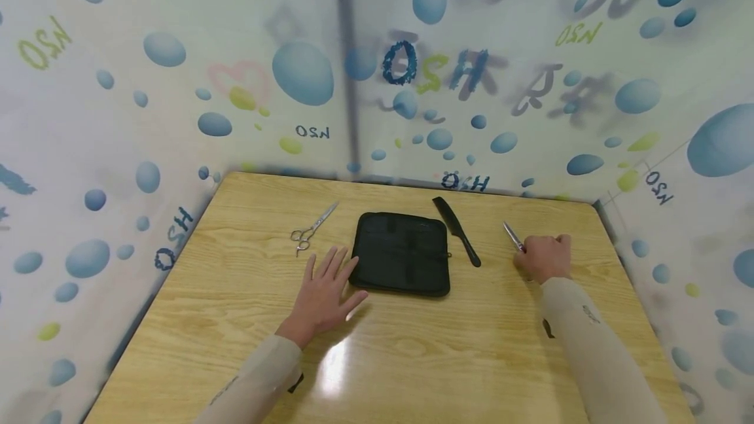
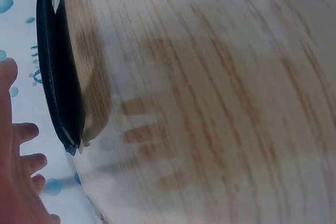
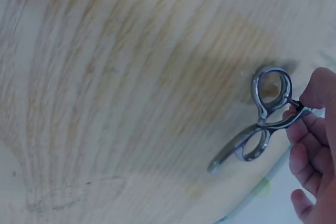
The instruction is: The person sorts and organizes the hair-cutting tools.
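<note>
My left hand (image 1: 323, 296) is spread with straight fingers at the lower left edge of a black zippered case (image 1: 402, 254); whether it touches the case I cannot tell. In the left wrist view, that hand (image 2: 14, 161) appears beside the case (image 2: 62, 72). At the right, my right hand (image 1: 543, 259) pinches a pair of scissors (image 1: 514, 237), blades pointing away. The right wrist view shows the metal finger rings of these scissors (image 3: 274, 125) and the fingers and thumb of the right hand (image 3: 317, 145) gripping near the pivot.
A second pair of scissors (image 1: 323, 217) lies left of the case, tips pointing away. Right of the case lies a black comb (image 1: 452, 220) with a handle. The wooden table (image 1: 412, 358) meets patterned walls (image 1: 389, 129) at the back and sides.
</note>
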A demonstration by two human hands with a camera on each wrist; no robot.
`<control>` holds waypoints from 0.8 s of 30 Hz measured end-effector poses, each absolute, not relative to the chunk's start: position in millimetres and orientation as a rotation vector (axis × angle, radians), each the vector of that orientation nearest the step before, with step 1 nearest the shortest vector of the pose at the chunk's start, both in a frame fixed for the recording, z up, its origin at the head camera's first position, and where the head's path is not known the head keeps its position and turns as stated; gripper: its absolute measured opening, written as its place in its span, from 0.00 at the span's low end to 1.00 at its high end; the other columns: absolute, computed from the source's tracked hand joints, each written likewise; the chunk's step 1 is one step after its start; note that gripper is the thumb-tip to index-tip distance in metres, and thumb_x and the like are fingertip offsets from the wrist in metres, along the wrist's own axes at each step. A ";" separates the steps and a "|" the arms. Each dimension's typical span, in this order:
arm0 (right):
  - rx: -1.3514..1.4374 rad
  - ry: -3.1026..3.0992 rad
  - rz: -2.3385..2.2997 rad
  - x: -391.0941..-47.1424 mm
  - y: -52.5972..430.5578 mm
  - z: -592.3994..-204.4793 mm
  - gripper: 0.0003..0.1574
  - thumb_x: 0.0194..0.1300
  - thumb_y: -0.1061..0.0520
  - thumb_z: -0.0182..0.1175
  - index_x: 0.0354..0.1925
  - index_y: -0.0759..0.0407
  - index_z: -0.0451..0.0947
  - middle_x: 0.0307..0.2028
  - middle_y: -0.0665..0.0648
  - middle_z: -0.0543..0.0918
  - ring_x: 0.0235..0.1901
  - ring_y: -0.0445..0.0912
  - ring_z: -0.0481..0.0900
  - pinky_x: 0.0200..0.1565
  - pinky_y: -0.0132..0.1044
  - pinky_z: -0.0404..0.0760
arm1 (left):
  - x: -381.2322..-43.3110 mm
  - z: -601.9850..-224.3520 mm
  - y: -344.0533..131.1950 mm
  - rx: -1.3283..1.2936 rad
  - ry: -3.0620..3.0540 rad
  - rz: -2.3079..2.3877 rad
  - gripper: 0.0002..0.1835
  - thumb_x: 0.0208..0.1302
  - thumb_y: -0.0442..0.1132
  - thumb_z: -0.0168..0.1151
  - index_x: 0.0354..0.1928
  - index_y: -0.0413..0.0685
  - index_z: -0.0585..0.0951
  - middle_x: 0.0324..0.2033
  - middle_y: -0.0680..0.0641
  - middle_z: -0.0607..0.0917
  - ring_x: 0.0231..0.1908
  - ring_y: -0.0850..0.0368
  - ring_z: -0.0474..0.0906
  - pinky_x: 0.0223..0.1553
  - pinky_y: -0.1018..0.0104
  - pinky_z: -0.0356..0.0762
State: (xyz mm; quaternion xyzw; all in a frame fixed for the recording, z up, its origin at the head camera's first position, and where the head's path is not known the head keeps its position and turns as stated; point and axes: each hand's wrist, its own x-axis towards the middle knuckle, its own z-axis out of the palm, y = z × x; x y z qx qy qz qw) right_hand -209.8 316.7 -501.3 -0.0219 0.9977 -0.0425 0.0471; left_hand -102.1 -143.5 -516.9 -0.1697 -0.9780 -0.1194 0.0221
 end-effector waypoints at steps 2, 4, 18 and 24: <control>-0.063 3.028 -0.162 -210.1 313.4 -498.1 0.16 0.56 0.53 0.56 0.16 0.57 0.73 0.15 0.54 0.75 0.21 0.52 0.70 0.52 0.64 0.57 | -101.7 -516.7 -143.4 -0.525 -3.026 -0.374 0.39 0.67 0.69 0.47 0.74 0.57 0.61 0.75 0.46 0.58 0.76 0.45 0.50 0.73 0.37 0.40; -0.065 3.020 -0.190 -210.9 310.9 -495.5 0.17 0.57 0.52 0.57 0.15 0.55 0.73 0.15 0.53 0.75 0.22 0.51 0.70 0.52 0.64 0.58 | -101.4 -516.7 -143.4 -0.527 -3.024 -0.362 0.39 0.67 0.69 0.46 0.74 0.58 0.61 0.75 0.46 0.58 0.76 0.45 0.50 0.73 0.37 0.40; -0.117 2.921 -0.316 -214.9 284.2 -474.5 0.25 0.62 0.47 0.56 0.13 0.47 0.60 0.12 0.47 0.62 0.19 0.45 0.60 0.41 0.56 0.61 | -101.0 -510.4 -138.9 -0.561 -3.004 -0.355 0.39 0.67 0.68 0.47 0.74 0.59 0.61 0.75 0.45 0.59 0.76 0.45 0.50 0.73 0.37 0.42; -0.159 2.895 -0.452 -214.7 272.0 -467.0 0.20 0.63 0.49 0.53 0.15 0.51 0.68 0.14 0.47 0.68 0.20 0.45 0.61 0.38 0.49 0.59 | -102.1 -510.9 -136.0 -0.568 -3.016 -0.339 0.39 0.67 0.69 0.45 0.74 0.60 0.61 0.75 0.44 0.59 0.76 0.46 0.50 0.74 0.38 0.42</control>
